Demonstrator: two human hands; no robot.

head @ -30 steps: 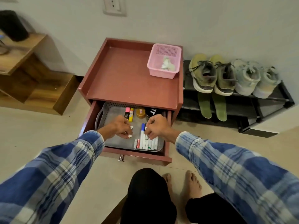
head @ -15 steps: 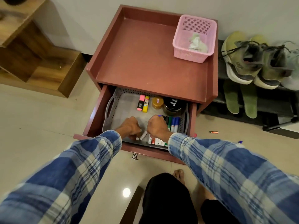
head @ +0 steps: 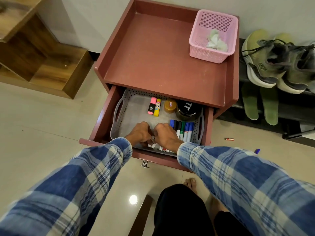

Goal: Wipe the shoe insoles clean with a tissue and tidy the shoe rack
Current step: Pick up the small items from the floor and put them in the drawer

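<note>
basket (head: 206, 54) on cabinet (head: 162, 57), back right | tray (head: 134, 108) in drawer (head: 102, 120) | shoe rack (head: 293, 108) right of cabinet

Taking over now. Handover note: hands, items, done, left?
Hands: left hand and right hand are both in the grey tray of the open drawer, fingers curled over small items; grip hidden.
Crumpled tissue in the pink basket. Two green insoles lie on the lower shelf of the rack, under the shoes.
Done: cannot tell if insoles were wiped.
Left: insoles out of the shoes; battery on the floor.
</note>
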